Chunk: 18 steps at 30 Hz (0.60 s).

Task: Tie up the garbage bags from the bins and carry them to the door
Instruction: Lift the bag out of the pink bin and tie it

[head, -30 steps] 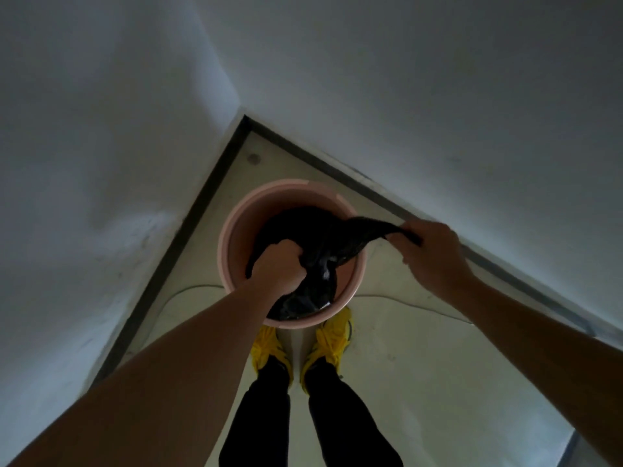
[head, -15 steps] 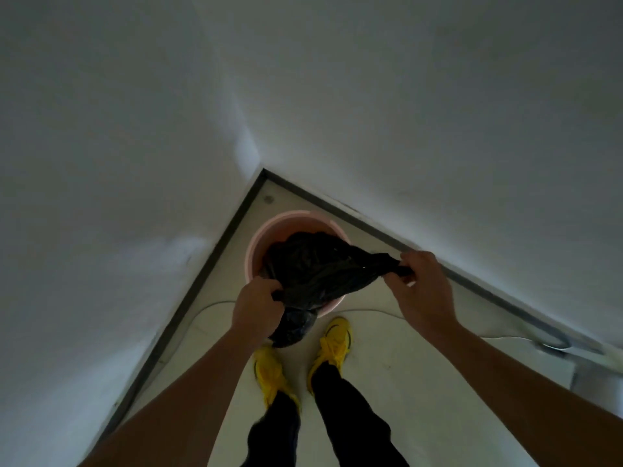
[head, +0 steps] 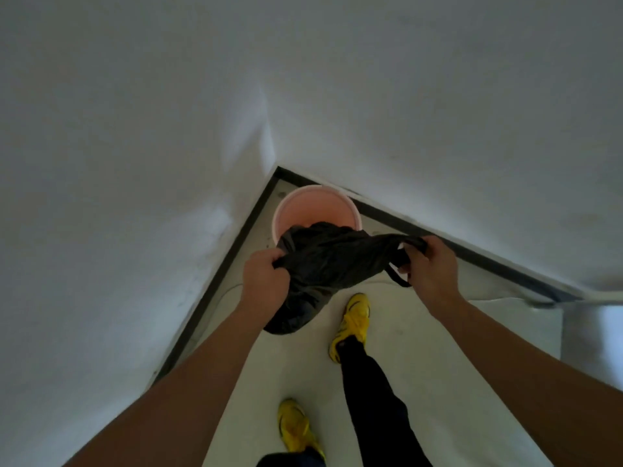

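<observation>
The black garbage bag (head: 332,261) hung in the air between your two hands, out in front of the pink bin (head: 315,210) and partly hiding its near rim. Its bulging bottom sagged below your left wrist, over the floor (head: 421,348). What lay inside the bag could not be seen; the plastic was dark and crumpled shut around its load. No print or label showed on it.

Your left hand (head: 264,284) was closed in a fist, its grip clenched on a gathered edge of the bag. Your right hand (head: 429,264) was closed too, fingers curled around the other end, which was stretched into a taut strip, with a thin loop of handle dangling beneath the knuckles.

The bin stood in the corner where the two white walls (head: 135,163) met, close against the dark skirting. The part of its inside that showed was bare pink; no writing could be made out on it.

Below, your yellow shoes (head: 354,318) stood apart on the pale floor, the right one forward near the bag, the left one back by the bottom edge, under dark trousers (head: 374,392).
</observation>
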{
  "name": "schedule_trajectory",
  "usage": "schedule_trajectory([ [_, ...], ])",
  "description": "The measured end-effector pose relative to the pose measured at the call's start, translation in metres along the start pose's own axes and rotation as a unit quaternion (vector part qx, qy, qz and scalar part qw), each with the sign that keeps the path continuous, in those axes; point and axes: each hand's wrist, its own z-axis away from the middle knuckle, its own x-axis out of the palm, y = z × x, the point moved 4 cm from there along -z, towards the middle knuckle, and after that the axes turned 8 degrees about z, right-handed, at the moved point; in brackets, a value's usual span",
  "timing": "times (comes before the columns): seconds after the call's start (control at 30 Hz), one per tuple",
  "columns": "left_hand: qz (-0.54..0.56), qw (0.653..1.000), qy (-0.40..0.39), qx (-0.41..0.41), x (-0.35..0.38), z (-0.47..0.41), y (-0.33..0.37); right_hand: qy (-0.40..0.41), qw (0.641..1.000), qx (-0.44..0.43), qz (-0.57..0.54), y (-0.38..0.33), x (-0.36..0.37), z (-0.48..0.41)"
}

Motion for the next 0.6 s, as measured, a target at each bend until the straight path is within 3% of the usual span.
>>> schedule_trajectory([
  [0.1, 0.019, 1.0, 0.015, -0.004, -0.019, 0.035, -0.01, -0.011, 0.997, 0.026, -0.065, 0.003, -0.01, 0.045],
  [0.33, -0.013, 1.0, 0.018, -0.014, -0.028, 0.099, -0.038, -0.006, 0.996, -0.009, -0.09, 0.008, -0.043, 0.124],
  [0.6, -0.009, 0.997, 0.018, -0.072, 0.02, 0.138, -0.138, -0.198, 0.969, 0.094, -0.113, 0.102, -0.002, 0.166],
])
